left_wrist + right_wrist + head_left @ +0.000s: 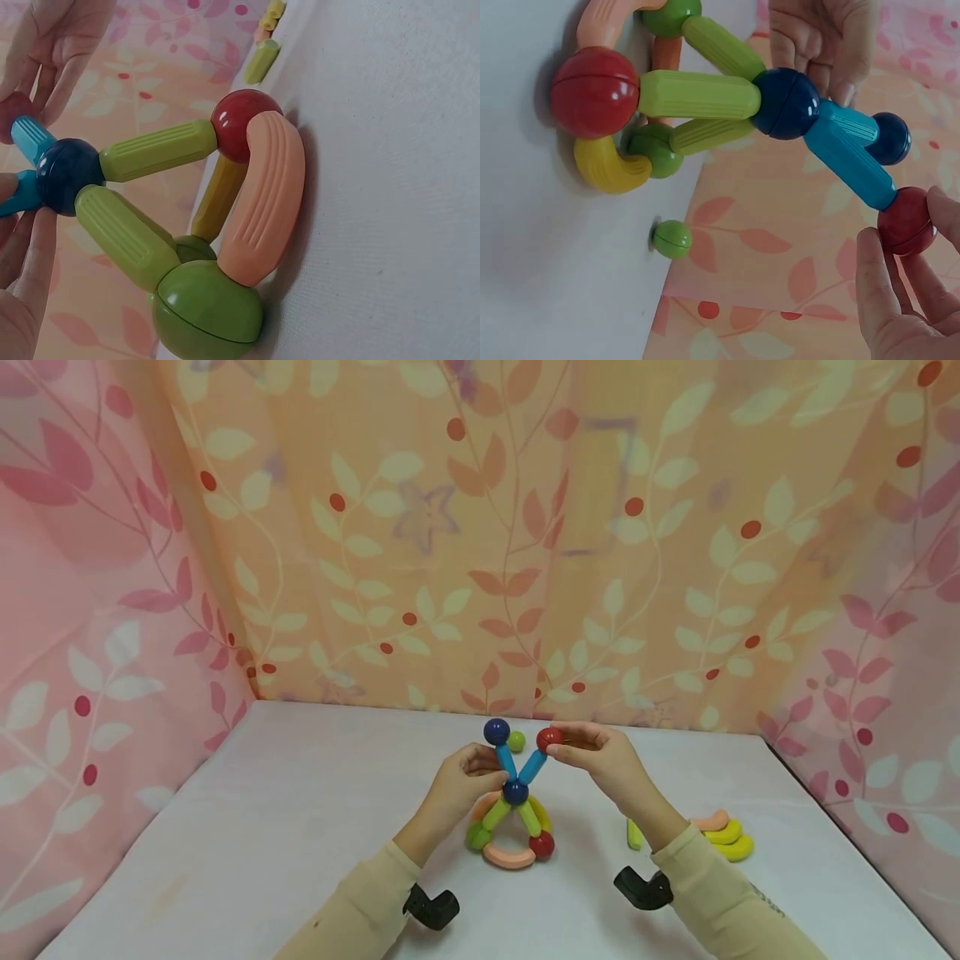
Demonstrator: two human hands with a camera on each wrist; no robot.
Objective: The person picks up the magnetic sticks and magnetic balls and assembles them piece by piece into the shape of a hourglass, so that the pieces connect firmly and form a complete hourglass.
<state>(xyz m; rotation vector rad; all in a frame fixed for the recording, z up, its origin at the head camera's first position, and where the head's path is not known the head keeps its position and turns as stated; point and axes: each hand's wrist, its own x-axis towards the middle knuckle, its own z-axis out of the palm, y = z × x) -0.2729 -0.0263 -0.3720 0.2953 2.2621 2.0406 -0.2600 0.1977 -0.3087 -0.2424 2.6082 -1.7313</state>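
A construction of magnetic balls and sticks stands on the table. Its base joins curved sticks with green balls [210,311] and a lower red ball [595,93]. Straight green sticks [699,94] lean up to a dark blue ball [515,792], from which two light blue sticks fork upward. My left hand [468,777] pinches the left light blue stick [506,762], which carries another dark blue ball [497,732]. Between thumb and fingers, my right hand [603,760] holds the upper red ball [907,221] at the tip of the right light blue stick [851,165].
A loose green ball [673,239] lies behind the construction. By the right forearm are a green stick [634,834] and a group of curved yellow sticks [735,848] with a pink one [710,820]. Patterned curtains [495,568] border the white table [300,827].
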